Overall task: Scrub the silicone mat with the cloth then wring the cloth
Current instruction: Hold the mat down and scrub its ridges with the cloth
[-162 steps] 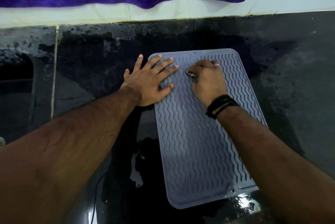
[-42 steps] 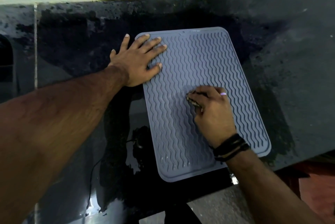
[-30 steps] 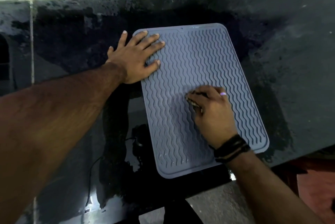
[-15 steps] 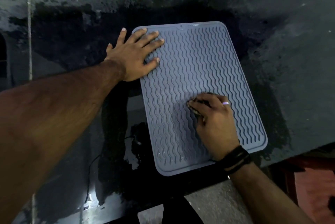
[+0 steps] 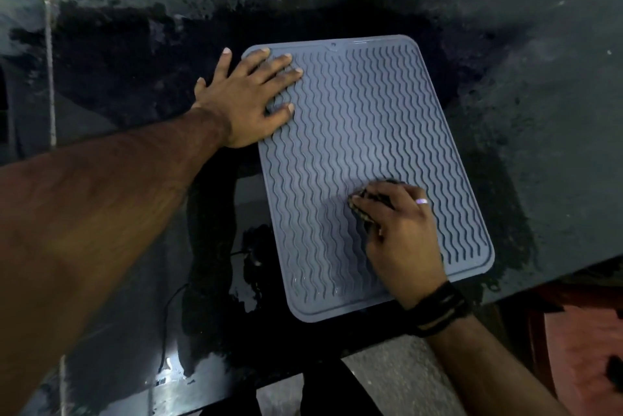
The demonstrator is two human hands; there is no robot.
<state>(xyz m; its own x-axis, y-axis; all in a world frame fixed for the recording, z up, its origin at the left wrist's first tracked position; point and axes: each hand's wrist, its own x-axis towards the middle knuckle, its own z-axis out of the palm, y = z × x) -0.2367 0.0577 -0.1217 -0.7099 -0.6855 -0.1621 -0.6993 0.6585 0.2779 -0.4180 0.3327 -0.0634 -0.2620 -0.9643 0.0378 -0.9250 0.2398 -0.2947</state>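
Head view. Silicone mat (image 5: 364,132): grey, wavy-ribbed, flat on wet black countertop (image 5: 539,112), centre frame. Left hand (image 5: 247,95): fingers splayed flat, pinning the mat's upper-left corner. Right hand (image 5: 399,233): fingers curled over a dark bunched cloth (image 5: 365,198), pressed on the mat, lower centre. Step judged: scrubbing. Next: finish strokes, lift cloth, wring two-handed.

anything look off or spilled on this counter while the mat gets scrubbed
Two things. The grey wavy-ribbed silicone mat lies askew, its near right corner at the edge of the dark stone counter. Water is pooled and glistening on the counter left of the mat. The left hand pins the mat; the right hand presses a dark cloth.
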